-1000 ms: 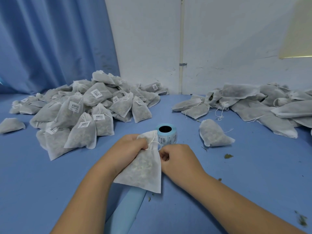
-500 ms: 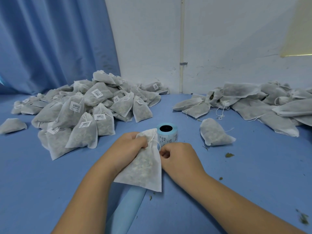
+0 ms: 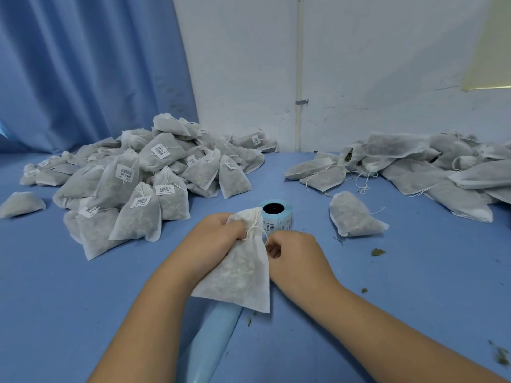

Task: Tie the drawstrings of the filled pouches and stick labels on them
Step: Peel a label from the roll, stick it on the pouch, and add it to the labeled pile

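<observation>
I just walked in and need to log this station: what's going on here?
A person is tying a filled pouch: the left hand grips its gathered neck, the right hand pinches the drawstring. No label shows on it yet. The label roll stands just behind. Heaps of labelled pouches lie at left, unlabelled pouches at right.

We see a small packing workshop: heaps of labelled pouches (image 3: pixel 132 189) and unlabelled pouches (image 3: pixel 431 167) on a blue worktop (image 3: pixel 414 272), a label roll (image 3: pixel 276 214), bare wall (image 3: pixel 359 64).

The blue table (image 3: pixel 414 286) carries labelled pouches (image 3: pixel 143 172) heaped far left, unlabelled pouches (image 3: pixel 431 167) far right, a label roll (image 3: pixel 276 217) mid-table, and leaf crumbs (image 3: pixel 378 252) towards the right.
</observation>
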